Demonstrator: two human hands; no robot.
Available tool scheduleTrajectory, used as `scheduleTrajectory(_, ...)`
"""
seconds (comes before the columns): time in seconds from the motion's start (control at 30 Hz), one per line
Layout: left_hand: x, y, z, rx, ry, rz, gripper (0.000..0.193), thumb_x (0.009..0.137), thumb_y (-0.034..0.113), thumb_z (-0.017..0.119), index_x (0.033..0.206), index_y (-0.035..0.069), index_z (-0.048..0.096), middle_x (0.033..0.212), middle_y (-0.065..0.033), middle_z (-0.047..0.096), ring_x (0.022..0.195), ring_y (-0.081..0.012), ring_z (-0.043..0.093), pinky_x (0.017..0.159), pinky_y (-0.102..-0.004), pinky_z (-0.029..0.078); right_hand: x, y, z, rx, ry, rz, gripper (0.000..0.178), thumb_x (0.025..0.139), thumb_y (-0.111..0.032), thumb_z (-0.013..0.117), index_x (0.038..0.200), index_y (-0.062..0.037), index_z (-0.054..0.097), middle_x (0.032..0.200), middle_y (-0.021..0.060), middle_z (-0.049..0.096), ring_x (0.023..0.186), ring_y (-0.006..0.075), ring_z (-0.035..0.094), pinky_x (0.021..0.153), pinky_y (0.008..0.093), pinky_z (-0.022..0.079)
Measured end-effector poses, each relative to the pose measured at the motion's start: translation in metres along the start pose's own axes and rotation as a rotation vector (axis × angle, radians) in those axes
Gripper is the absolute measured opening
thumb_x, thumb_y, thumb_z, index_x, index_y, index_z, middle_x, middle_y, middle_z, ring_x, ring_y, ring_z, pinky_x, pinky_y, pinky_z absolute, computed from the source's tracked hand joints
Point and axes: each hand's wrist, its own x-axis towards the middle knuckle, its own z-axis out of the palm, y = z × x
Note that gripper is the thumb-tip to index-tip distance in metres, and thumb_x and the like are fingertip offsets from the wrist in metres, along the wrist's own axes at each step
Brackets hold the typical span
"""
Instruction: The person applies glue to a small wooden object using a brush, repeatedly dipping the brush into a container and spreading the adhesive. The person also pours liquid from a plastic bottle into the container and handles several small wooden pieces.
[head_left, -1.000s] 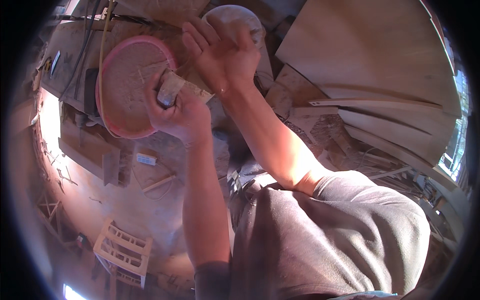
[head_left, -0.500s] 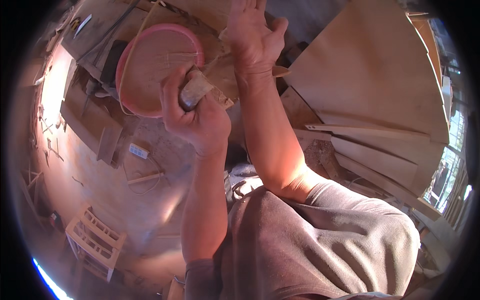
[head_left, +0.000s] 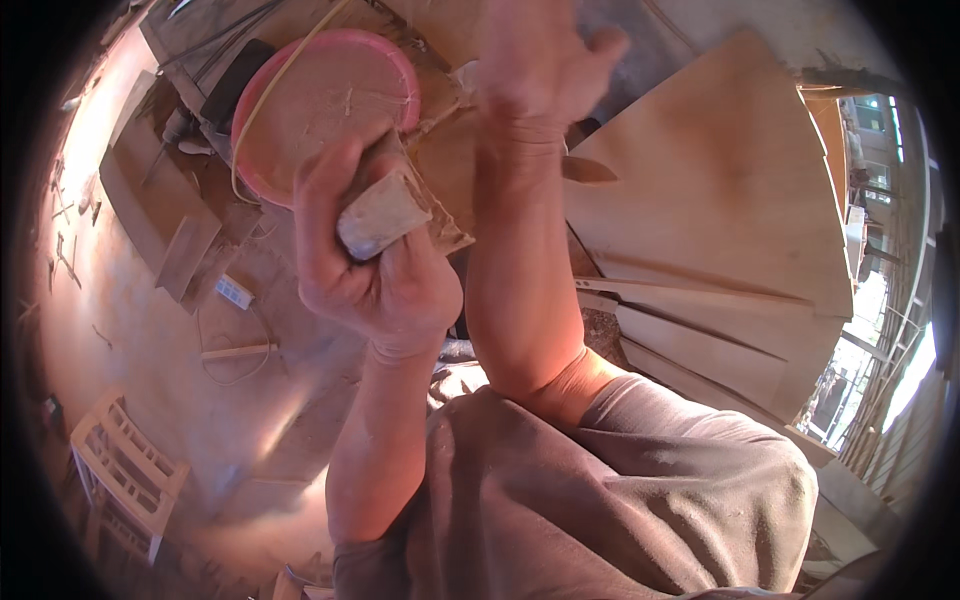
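Observation:
My left hand [head_left: 375, 265] is closed around a short, pale, dusty roll-like piece [head_left: 385, 217], its rounded end showing between thumb and fingers. A flat, ragged-edged strip [head_left: 440, 215] sticks out beside it from the same grip; I cannot tell whether the two are one thing. My right hand [head_left: 535, 65] reaches up at the top edge, thumb spread away and nothing visible in it. Its fingers are blurred and partly cut off. Behind my left hand stands a round pink-rimmed basin [head_left: 412, 85] with a dusty tan inside. A pointed wooden piece [head_left: 592, 170] shows beside my right wrist.
Large thin wooden panels [head_left: 720, 170] lean in a stack on the right, with narrow boards [head_left: 690, 290] below them. A white power strip [head_left: 234, 291] with its cord lies on the dusty floor at left. A slatted wooden frame [head_left: 130, 460], like a small chair, stands lower left.
The view has shifted, and the floor things sit further left. My left hand has come nearer with the roll-like piece, whose end has turned. My right hand has turned and is more blurred.

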Motion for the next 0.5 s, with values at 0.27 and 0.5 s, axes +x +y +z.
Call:
scheduleTrajectory(0.27, 0.011, -0.011, -0.034, 0.073, 0.105, -0.095, 0.031, 0.092, 0.002, 0.064, 0.121, -0.009, 0.066, 0.112, -0.0155, 0.073, 0.102, -0.0237, 0.067, 0.092, -0.034, 0.054, -0.057, 0.041, -0.022, 0.031, 0.405, 0.182, 0.067, 0.109, -0.042, 0.041, 0.16, -0.0008, 0.028, 0.168, 0.0202, 0.027, 0.155, 0.0383, 0.027, 0.13, 0.0527, 0.02)
scheduleTrajectory(0.5, 0.015, -0.026, -0.048, 0.127, 0.246, -0.164, 0.03, 0.091, 0.001, 0.07, 0.119, -0.009, 0.068, 0.116, -0.017, 0.072, 0.105, -0.0258, 0.068, 0.094, -0.0357, 0.055, -0.095, 0.039, -0.042, 0.255, 0.536, 0.196, 0.073, 0.107, -0.057, 0.042, 0.161, -0.01, 0.027, 0.166, 0.0214, 0.028, 0.151, 0.044, 0.031, 0.125, 0.0536, 0.031)
